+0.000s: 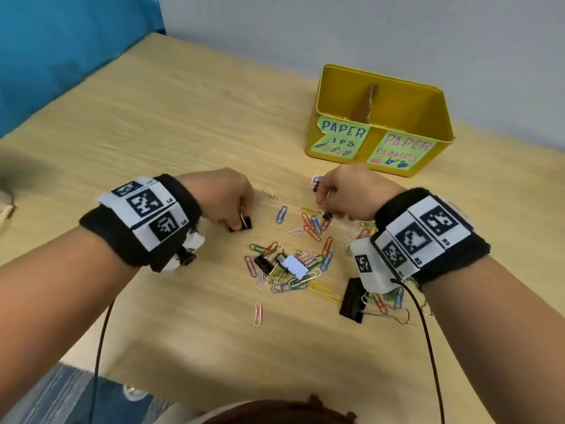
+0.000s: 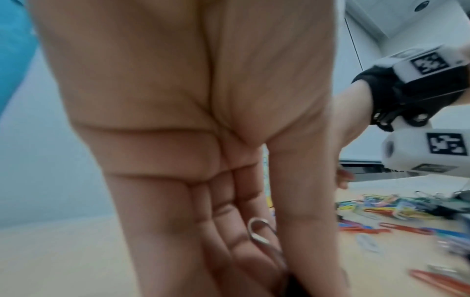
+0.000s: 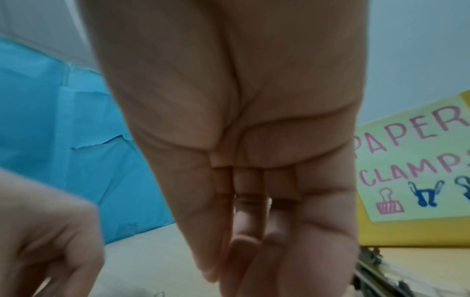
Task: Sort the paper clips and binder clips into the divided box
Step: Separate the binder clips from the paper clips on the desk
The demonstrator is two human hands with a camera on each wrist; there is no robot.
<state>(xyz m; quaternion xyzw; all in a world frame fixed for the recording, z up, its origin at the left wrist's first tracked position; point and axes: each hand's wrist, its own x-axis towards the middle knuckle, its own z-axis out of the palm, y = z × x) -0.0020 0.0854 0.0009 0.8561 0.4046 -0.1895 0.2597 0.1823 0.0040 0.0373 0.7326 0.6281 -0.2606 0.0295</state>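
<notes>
While left hand point(image 1: 227, 198) pinches black binder clip point(image 1: 244, 224) | right hand point(image 1: 351, 191) pinches small binder clip point(image 1: 326, 215).

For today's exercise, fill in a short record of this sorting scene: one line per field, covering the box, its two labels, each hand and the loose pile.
Box: yellow divided box, far right of the table
Left label: PAPER ..IPS, partly torn
Right label: PAPER CLAMPS
Left hand: fingers pinch a small black binder clip on the table
Right hand: fingers grip a small black binder clip
Pile: coloured paper clips and binder clips, unsorted
</notes>
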